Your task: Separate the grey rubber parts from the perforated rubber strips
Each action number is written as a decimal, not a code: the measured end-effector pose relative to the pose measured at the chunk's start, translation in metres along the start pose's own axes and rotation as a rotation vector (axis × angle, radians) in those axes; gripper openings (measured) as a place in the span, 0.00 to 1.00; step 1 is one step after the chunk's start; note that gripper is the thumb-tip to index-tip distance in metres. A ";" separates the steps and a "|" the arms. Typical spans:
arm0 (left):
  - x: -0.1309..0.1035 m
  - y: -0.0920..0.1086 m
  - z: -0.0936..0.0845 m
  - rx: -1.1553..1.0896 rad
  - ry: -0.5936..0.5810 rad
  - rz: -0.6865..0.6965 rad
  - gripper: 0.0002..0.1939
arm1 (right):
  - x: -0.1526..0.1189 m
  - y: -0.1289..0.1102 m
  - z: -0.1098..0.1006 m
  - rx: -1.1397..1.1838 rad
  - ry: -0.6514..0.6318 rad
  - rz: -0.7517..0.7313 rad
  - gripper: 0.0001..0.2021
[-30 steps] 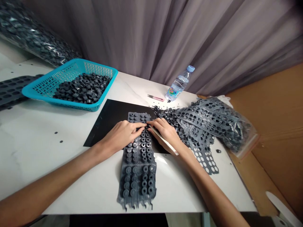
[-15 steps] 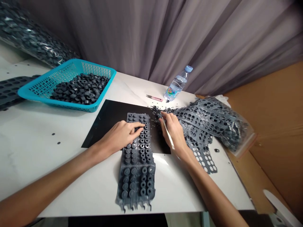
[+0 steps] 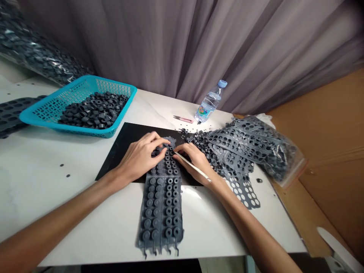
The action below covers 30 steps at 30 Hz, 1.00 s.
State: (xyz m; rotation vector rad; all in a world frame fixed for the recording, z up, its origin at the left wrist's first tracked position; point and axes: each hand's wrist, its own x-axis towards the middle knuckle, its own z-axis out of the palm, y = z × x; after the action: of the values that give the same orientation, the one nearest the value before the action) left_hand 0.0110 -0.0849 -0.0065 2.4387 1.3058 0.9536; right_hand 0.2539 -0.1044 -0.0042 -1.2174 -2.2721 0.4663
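Observation:
A long dark grey rubber sheet (image 3: 160,204) with rows of round, ring-topped studs lies lengthwise in front of me, its far part on a black mat (image 3: 113,159). My left hand (image 3: 143,153) grips the far part of this sheet, thumb and forefinger bent over the studs. In my right hand (image 3: 193,155) is a slim white stick-like tool (image 3: 196,169), slanting back towards the wrist. Its tip meets the right stud rows, close to the left fingertips. Whether it has one or two prongs I cannot make out. Fingers hide some of the far studs.
A blue basket (image 3: 76,131) of black rubber rings stands at left, a filled plastic bag (image 3: 42,57) behind it. Pink-handled snips (image 3: 183,119) and a water bottle (image 3: 209,104) are at the back. Loose rings (image 3: 203,142) and punched sheets (image 3: 236,144) pile at right.
My right hand has moved left with the white tool, from the loose pile to the sheet. My left hand has shifted slightly left and taken hold of the sheet's far part.

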 end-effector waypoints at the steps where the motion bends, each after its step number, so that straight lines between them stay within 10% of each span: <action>1: 0.004 -0.005 0.002 -0.007 -0.012 0.025 0.13 | 0.000 0.000 -0.001 0.008 -0.006 0.019 0.10; 7: 0.012 -0.025 0.010 -0.073 -0.158 0.065 0.13 | 0.010 0.007 -0.006 0.079 -0.021 0.059 0.12; 30: 0.008 -0.023 0.011 -0.048 -0.129 0.056 0.15 | 0.019 0.008 0.000 -0.070 -0.027 -0.025 0.15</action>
State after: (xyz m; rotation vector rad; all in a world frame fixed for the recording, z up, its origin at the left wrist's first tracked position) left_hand 0.0060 -0.0638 -0.0224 2.4668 1.1643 0.8160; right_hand 0.2498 -0.0840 -0.0031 -1.2229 -2.3413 0.3988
